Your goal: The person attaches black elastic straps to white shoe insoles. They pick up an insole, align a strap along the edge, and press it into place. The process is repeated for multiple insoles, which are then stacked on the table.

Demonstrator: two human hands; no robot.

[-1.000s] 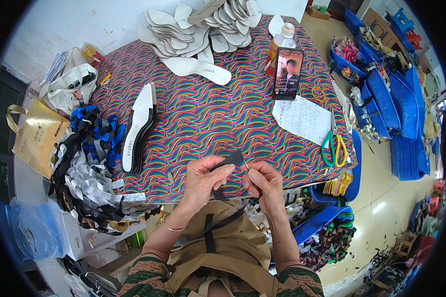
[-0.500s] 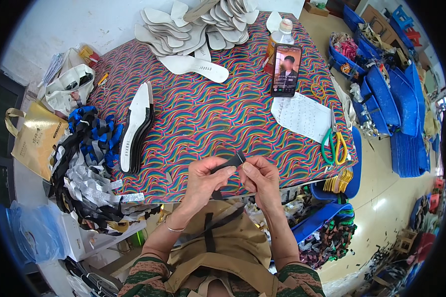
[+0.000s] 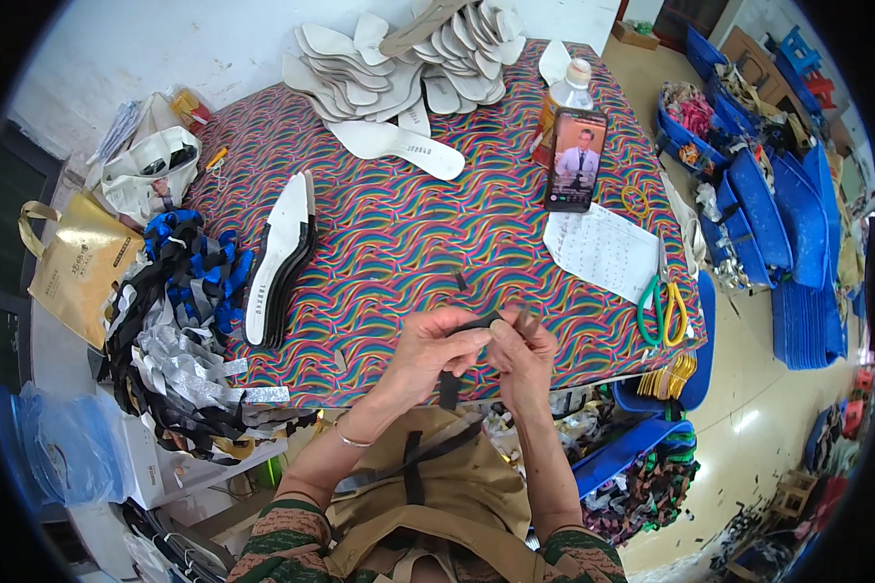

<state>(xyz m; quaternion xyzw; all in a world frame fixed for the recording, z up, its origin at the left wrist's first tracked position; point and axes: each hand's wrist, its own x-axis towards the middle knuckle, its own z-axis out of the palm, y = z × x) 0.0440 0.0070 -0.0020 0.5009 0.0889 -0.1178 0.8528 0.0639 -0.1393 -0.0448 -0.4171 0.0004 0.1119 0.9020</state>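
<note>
In front of me, at the near edge of the table, both my hands are closed on a narrow black strip [image 3: 449,391]. My left hand [image 3: 420,352] pinches it between thumb and fingers, and a tail hangs below that hand. Pressed close beside it, my right hand [image 3: 523,364] grips the strip's other end; its upper fingertips are smeared by motion. A small black scrap [image 3: 461,281] lies on the patterned cloth just beyond my hands. To the left rests a stack of insoles [image 3: 280,257], white on top with black edges.
White insoles [image 3: 360,83] are heaped at the back. A phone [image 3: 577,160] leans against a bottle [image 3: 572,89], near a paper sheet [image 3: 598,248] and scissors [image 3: 673,313]. Tangled strips [image 3: 170,340] hang over the left edge. Blue bins [image 3: 749,199] stand on the right.
A small black scrap now lies on the cloth beyond my hands. My hands have shifted slightly right, and the strip end no longer sticks up between them. The whole view has shifted a little.
</note>
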